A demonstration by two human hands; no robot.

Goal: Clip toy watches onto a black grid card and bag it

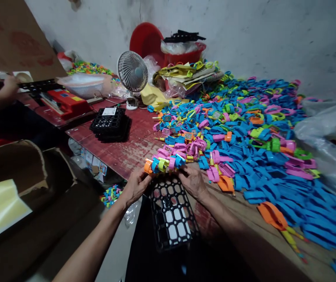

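Note:
A black plastic grid tray [172, 213] slopes down toward my lap, its openings showing white and dark patches. Along its far edge stands a row of small plastic bands [163, 164] in orange, blue, green and pink. At the orange end, my left hand [138, 184] is closed with thumb and fingers on the row. My right hand [194, 182] is closed at the blue end, beside the tray's far right corner. Its fingertips are partly hidden, so what exactly they pinch is unclear.
A big heap of blue, pink, green and orange bands [244, 133] covers the right side of the red table [118, 150]. Stacked black trays [111, 123], a small fan [132, 72] and a red machine [66, 103] stand left. Open cardboard boxes [53, 168] and another person's arm [0, 94] are further left.

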